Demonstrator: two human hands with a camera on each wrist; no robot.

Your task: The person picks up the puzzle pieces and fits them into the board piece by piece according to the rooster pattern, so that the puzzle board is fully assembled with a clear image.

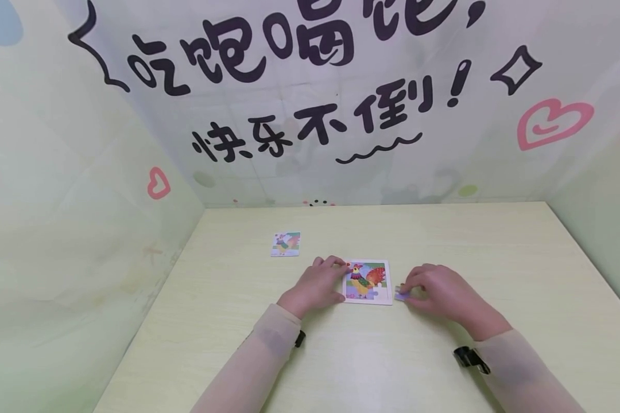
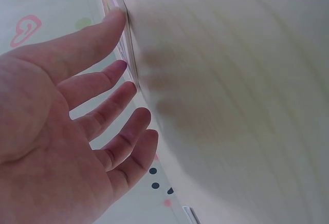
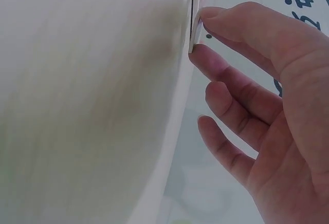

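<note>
A square jigsaw puzzle board (image 1: 391,281) with a rooster picture lies flat on the table, its lower right corner showing white with no picture. My left hand (image 1: 317,288) touches the board's left edge, thumb at the near corner and a finger at the far one. The left wrist view shows that hand (image 2: 77,100) with its fingers spread and loosely bent beside the board's edge (image 2: 128,34). Just right of the board, my right hand (image 1: 441,292) pinches a small purplish puzzle piece (image 1: 400,295). Its thumb and index finger hold the thin piece (image 3: 195,34) in the right wrist view.
A small card (image 1: 286,244) with the same rooster picture lies farther back on the left. The pale wooden table (image 1: 372,367) meets a printed cloth backdrop (image 1: 310,178) behind and at both sides. Each wrist carries a black strap device (image 1: 470,359).
</note>
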